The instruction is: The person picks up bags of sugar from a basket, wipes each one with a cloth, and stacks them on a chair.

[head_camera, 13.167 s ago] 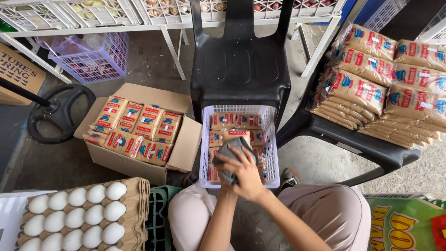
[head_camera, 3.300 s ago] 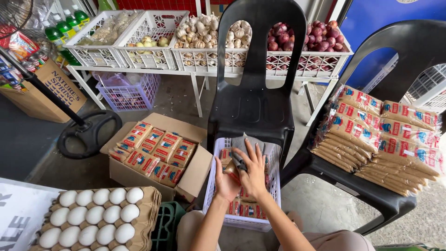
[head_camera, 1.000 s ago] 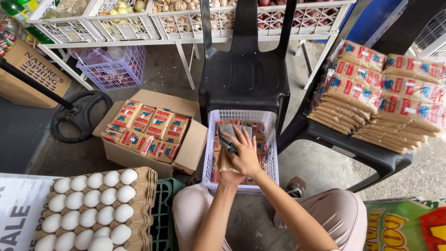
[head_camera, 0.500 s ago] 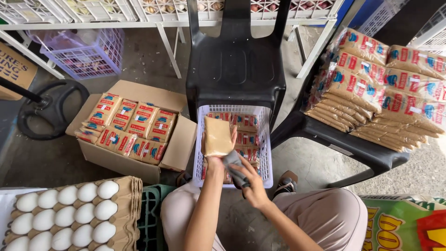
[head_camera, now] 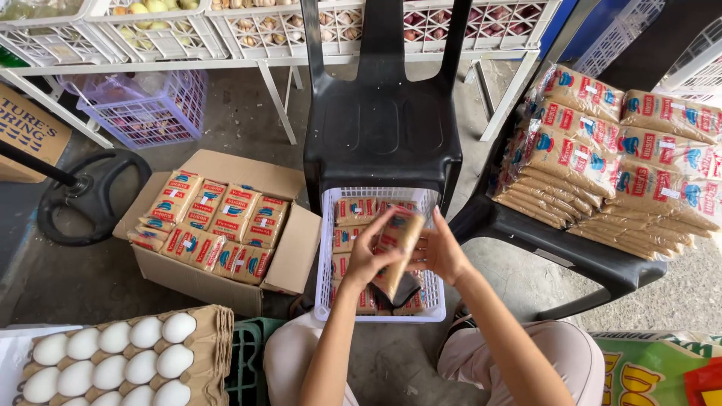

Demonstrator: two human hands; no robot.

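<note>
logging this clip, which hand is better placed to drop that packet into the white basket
Probably the left hand: it grips the brown packet directly over the white basket. The right hand only steadies its far edge.

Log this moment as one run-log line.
left hand: holds packet | right hand: on packet | under them: white basket of packets

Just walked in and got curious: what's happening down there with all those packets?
A seated person holds one small packet in both hands, left hand and right hand, above a white plastic basket that is part filled with similar packets. A dark cloth hangs below the packet. An open cardboard box of the same packets sits to the left, beside a tray of eggs.
</note>
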